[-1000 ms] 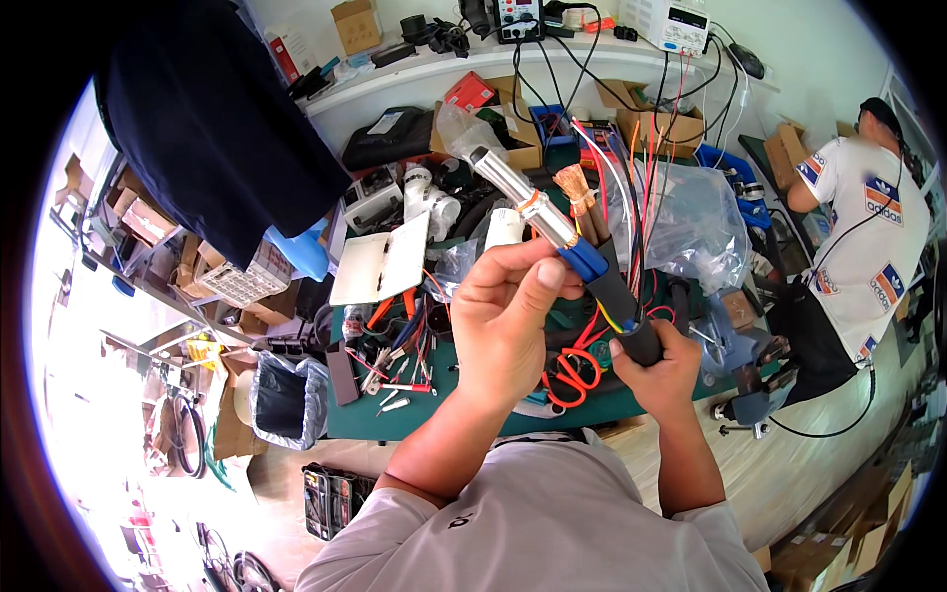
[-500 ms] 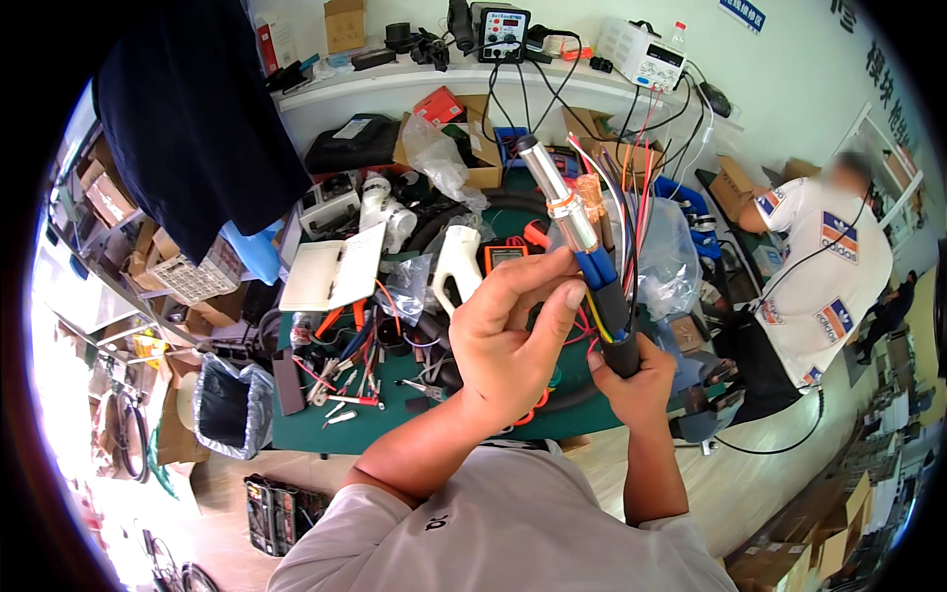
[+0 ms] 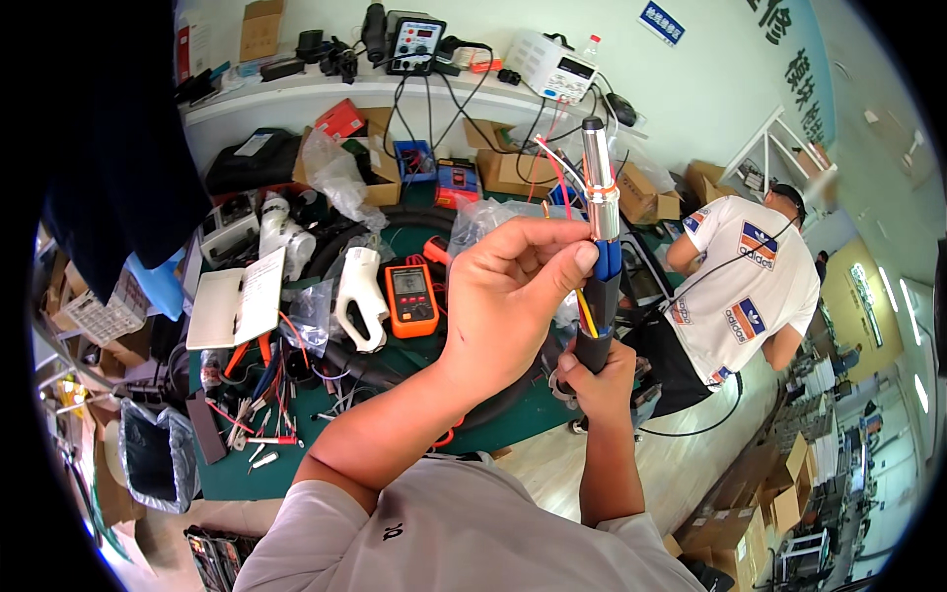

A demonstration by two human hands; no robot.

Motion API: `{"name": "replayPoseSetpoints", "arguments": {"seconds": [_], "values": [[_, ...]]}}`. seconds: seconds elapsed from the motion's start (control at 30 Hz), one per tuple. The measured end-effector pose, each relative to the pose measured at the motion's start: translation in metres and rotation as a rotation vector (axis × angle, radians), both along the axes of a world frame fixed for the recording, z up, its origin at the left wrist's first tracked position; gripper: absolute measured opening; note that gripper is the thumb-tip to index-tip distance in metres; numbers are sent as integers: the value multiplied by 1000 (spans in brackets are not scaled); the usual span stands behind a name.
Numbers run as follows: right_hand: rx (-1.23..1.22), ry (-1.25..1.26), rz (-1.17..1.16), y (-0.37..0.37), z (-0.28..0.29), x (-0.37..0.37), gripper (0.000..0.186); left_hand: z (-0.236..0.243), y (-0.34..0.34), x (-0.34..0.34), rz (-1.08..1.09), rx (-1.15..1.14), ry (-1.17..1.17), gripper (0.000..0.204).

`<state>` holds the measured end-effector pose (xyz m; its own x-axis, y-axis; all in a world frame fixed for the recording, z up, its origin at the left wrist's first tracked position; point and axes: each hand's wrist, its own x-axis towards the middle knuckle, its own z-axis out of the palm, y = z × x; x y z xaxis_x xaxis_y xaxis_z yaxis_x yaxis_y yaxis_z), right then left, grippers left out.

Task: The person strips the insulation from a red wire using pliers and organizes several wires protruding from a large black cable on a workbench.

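Note:
Upright in front of me stands a thick black cable (image 3: 593,349), its lower part wrapped by my right hand (image 3: 602,385). From its cut sheath come blue wires (image 3: 607,264) and thin yellow and red ones. The blue wires end in a silver metal terminal (image 3: 601,183) with a dark tip and a copper-coloured ring. My left hand (image 3: 508,296) pinches at the terminal's base, thumb and forefinger close together; the exact contact is partly hidden. Thin red and white wires (image 3: 558,168) stick up behind the terminal.
Left on the green table (image 3: 395,414) lie an orange multimeter (image 3: 411,298), a white charging-gun shell (image 3: 361,296), an open notebook (image 3: 237,301) and several small tools. A soldering station (image 3: 412,44) and a power supply (image 3: 552,69) stand on the shelf. A person (image 3: 750,276) works at right.
My view has turned right, so the table appears further left. The cable now stands more upright, and its thin wires are mostly behind the terminal. Both hands remain on it.

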<state>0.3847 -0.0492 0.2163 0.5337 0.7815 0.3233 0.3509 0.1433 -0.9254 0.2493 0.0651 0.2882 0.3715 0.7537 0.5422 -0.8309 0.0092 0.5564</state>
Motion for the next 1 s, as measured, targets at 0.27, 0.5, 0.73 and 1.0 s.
{"name": "replayPoseSetpoints", "arguments": {"seconds": [0.27, 0.5, 0.73, 1.0], "values": [[14, 5, -5, 3, 2, 6, 15, 7, 23, 6, -222, -15, 30, 21], [-24, 19, 22, 4, 5, 0, 18, 6, 33, -4, -369, -59, 59, 17], [-41, -152, 4, 7, -3, -2, 24, -3, 41, -17, -297, 31, 29, 9], [-43, -274, -6, 14, -1, -27, 24, -26, 28, -41, -136, 7, 9, 12]]}}
